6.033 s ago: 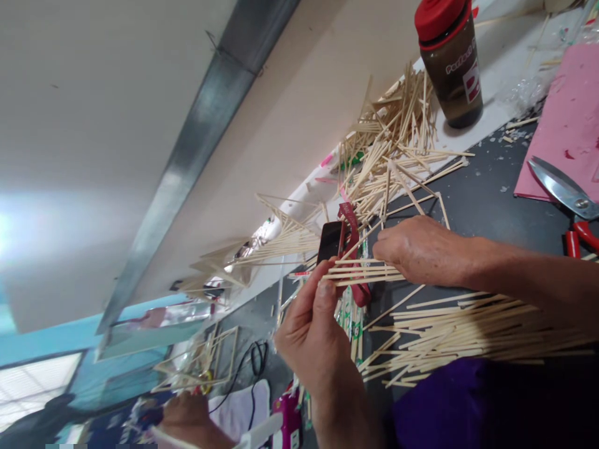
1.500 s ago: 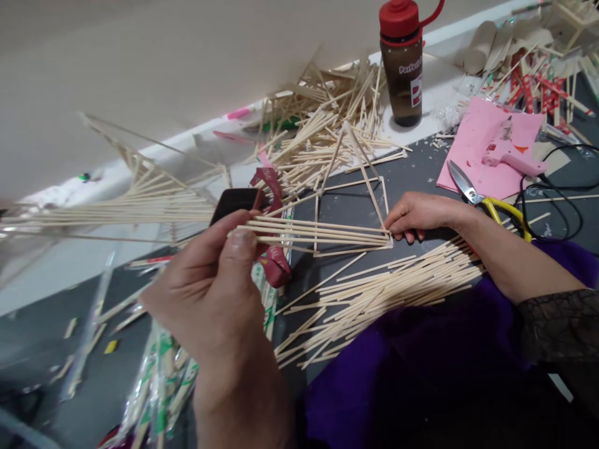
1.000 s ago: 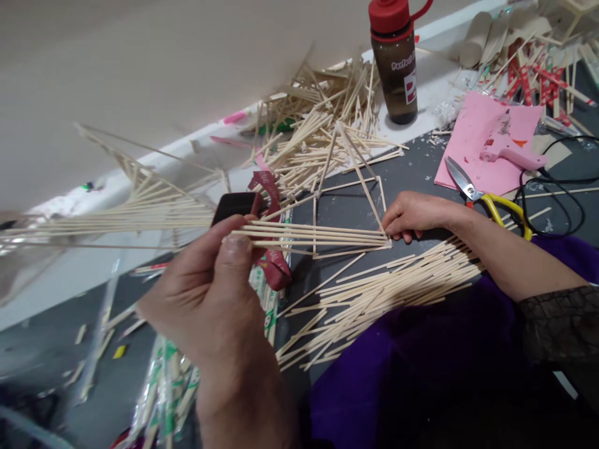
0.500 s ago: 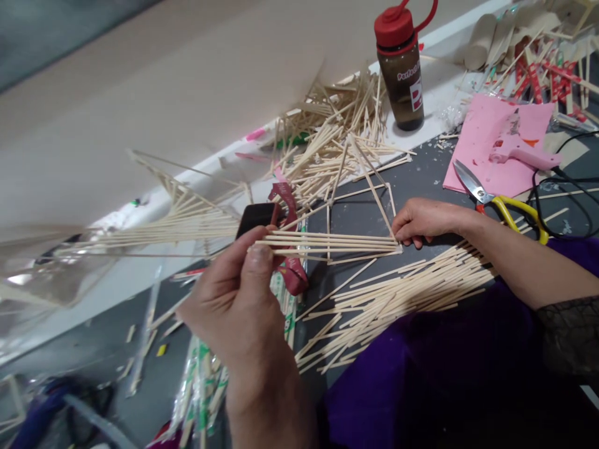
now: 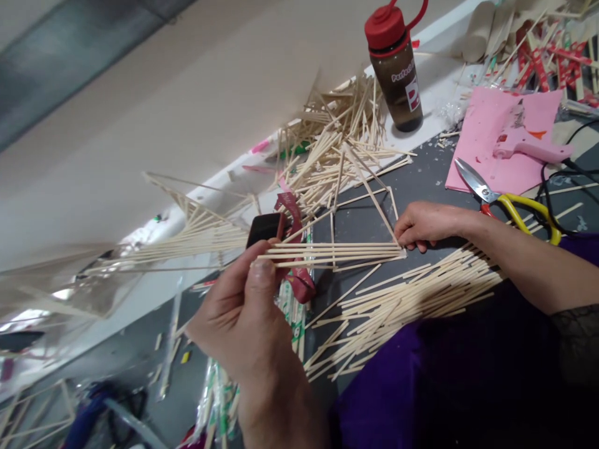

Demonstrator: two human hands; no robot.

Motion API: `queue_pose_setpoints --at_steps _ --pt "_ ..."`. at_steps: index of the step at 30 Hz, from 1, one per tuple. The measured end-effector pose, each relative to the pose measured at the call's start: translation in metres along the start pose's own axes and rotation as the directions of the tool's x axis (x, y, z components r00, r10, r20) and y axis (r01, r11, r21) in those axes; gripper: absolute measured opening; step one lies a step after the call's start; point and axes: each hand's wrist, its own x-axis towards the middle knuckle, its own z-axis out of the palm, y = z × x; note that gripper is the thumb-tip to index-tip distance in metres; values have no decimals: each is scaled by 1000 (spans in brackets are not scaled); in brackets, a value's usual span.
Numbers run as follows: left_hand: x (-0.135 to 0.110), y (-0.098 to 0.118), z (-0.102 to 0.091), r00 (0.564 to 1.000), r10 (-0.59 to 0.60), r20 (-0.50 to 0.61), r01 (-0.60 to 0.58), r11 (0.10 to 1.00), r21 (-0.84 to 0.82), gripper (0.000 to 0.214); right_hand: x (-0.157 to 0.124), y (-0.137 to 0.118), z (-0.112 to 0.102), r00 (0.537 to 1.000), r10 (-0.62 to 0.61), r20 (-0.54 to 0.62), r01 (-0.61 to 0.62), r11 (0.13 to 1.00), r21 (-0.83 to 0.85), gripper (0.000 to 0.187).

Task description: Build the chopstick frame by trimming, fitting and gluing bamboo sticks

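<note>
Bright even light; soft shadows; left edge blurred, glare; wide-angle distortion.

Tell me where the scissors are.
Head view, right side: the scissors lie partly on the pink paper, in front of the glue gun, right of the right hand.

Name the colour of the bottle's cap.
Red; the bottle's cap shows best in the head view.

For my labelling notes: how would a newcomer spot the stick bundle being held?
On the dark worktable, look between the left hand and right hand. The stick bundle spans them, pinched at both ends in a flat row, unlike the loose sticks strewn below.
</note>
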Motion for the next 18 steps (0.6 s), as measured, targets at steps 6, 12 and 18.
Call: queue_pose_setpoints --at_steps 6,12,18 --pt "0 5 2 997 -69 -27 67 997 -44 25 2 5 0 999 -30 -9 30 1000 4 10" --pt "-2 10 3 995 -88 -42 87 996 -25 30 0 3 -1 1000 -29 12 29 999 13 13" --pt "-3 11 3 995 -94 -27 94 995 -24 29 -2 1 -4 999 -32 36 33 999 -10 13"
